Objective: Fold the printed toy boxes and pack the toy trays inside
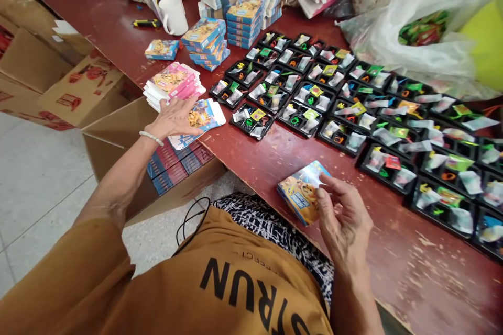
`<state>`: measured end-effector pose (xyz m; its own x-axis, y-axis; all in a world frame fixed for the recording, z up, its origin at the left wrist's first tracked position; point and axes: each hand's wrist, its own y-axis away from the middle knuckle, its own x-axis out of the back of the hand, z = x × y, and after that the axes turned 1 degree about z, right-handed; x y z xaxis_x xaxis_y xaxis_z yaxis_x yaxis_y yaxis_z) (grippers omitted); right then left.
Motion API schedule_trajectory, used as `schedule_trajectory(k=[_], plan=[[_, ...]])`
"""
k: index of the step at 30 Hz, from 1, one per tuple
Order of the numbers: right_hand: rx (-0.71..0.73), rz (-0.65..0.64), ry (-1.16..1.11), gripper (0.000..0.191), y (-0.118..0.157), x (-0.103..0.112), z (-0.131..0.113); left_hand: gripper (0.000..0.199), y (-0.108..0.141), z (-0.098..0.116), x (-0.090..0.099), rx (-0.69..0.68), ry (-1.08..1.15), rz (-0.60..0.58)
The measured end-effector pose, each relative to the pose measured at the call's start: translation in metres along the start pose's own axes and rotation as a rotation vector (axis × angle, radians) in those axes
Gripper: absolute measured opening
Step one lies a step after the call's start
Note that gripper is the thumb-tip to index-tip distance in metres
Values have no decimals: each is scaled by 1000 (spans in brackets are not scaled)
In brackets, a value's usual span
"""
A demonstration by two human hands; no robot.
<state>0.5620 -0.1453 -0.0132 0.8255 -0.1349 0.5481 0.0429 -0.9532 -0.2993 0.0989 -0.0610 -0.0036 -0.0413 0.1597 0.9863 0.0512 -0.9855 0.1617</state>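
Observation:
My left hand (176, 118) lies with its fingers spread over flat, unfolded blue cartons (210, 115) at the table's front edge. Right behind it is a pile of pink flat cartons (173, 78). My right hand (348, 214) has its thumb and bent fingers at the right end of a small blue-and-yellow printed box (301, 191), which is by the near table edge; a second box seems to lie under it. Black compartment trays (251, 121) holding small wrapped packets and colourful plastic bits stand in rows beyond my right hand.
On the red table (251, 159), finished-looking blue boxes (204, 36) are stacked behind, with a white mug (173, 15) and a yellow-black cutter (147, 23). Plastic bags (408, 47) fill the back right. Below left, an open carton (118, 120) holds rows of packed boxes.

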Motion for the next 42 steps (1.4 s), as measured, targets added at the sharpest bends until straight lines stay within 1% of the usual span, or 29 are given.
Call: schedule_trajectory(k=[5, 9, 12, 16, 22, 25, 28, 30, 32, 34, 36, 37, 39, 40, 41, 42], plan=[[49, -7, 32, 30, -1, -3, -1, 113, 10, 1, 2, -19, -11, 51], [74, -8, 48, 30, -3, -3, -5, 106, 17, -4, 5, -3, 5, 155], [117, 1, 62, 29, -7, -4, -8, 107, 19, -8, 7, 11, 40, 213], [194, -16, 55, 26, -10, -9, -13, 110, 18, -12, 7, 23, 87, 252], [308, -49, 89, 26, -16, -22, -25, 106, 18, -18, 8, -5, 184, 370], [322, -76, 72, 26, -18, -30, -32, 106, 20, -19, 11, -4, 230, 380], [318, -135, 46, 27, -20, -35, -40, 116, 25, -15, 15, 31, 287, 380], [319, -173, 28, 28, -21, -38, -46, 126, 28, -9, 19, 58, 350, 397], [320, -192, -5, 31, -24, -42, -53, 130, 29, -2, 23, 58, 397, 411], [305, -217, -65, 37, -30, -50, -63, 128, 29, 8, 29, 17, 408, 423], [229, -255, -184, 50, -40, -62, -75, 123, 31, 22, 33, -58, 391, 459], [170, -282, -273, 59, -46, -69, -81, 120, 34, 32, 35, -111, 373, 484], [42, -332, -481, 75, -60, -82, -89, 119, 45, 59, 36, -227, 324, 533], [-13, -338, -572, 75, -66, -87, -91, 118, 52, 75, 35, -278, 303, 537], [-61, -330, -634, 69, -71, -89, -91, 118, 61, 90, 33, -303, 297, 540], [-107, -308, -663, 58, -74, -89, -89, 118, 69, 105, 31, -309, 354, 533]])
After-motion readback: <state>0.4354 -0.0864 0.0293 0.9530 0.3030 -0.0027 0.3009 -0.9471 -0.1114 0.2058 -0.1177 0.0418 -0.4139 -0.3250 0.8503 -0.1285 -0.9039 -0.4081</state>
